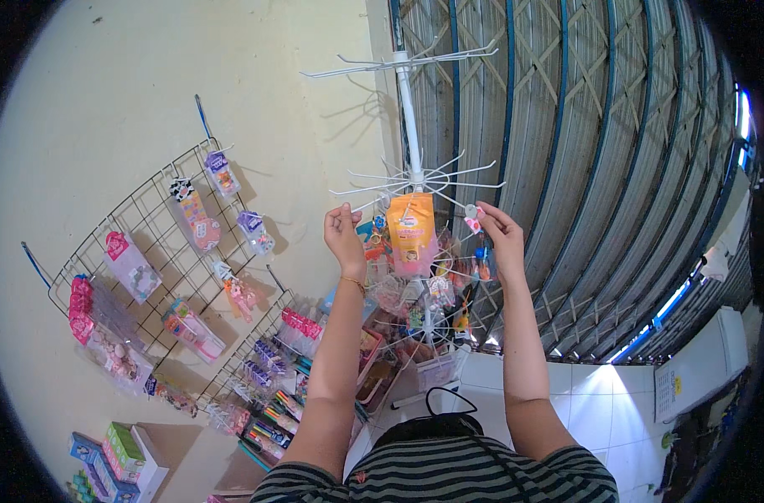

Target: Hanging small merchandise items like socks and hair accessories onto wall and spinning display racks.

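A white rotating display rack (409,119) stands before me, its tiers of wire prongs spread out around the post. My left hand (344,236) is raised at the rack's left side, thumb and fingers pinched at the tip of a white prong (372,204). On the right, my right hand (502,237) pinches a small pink-and-white item (473,223). A pale round piece (471,210) shows beside it, at the end of another prong. Between my hands hangs an orange-and-pink pouch (411,229) bearing writing. Bagged small goods (441,292) crowd the prongs below it.
A wire grid panel (162,207) with packaged accessories (133,267) is fixed to the wall at left. Below it are packs of colored pens (275,424) and boxes (123,449). A folding metal shutter (545,157) curves behind the rack. Plastic baskets (435,371) sit near the tiled floor (583,402).
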Motion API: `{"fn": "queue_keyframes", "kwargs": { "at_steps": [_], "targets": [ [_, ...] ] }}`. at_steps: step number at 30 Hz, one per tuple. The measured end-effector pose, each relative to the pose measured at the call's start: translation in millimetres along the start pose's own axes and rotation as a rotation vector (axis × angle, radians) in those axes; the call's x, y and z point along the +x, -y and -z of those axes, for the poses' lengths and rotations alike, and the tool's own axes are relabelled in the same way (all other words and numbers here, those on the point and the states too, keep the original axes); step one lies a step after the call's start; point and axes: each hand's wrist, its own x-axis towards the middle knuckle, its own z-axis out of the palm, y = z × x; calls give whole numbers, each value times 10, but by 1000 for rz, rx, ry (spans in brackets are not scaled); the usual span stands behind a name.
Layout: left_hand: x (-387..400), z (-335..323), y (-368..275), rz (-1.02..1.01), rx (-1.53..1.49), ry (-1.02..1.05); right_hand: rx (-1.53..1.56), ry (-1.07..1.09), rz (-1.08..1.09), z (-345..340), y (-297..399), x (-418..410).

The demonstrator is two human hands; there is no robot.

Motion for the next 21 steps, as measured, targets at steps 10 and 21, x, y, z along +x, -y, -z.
{"fn": "queue_keyframes", "kwargs": {
  "at_steps": [10, 21],
  "targets": [
    [-20, -25, 2, -4, 2, 17, -59, 13, 73, -143, -527, 362],
    [-19, 2, 24, -13, 31, 19, -145, -77, 170, -359, -885, 569]
  ]
}}
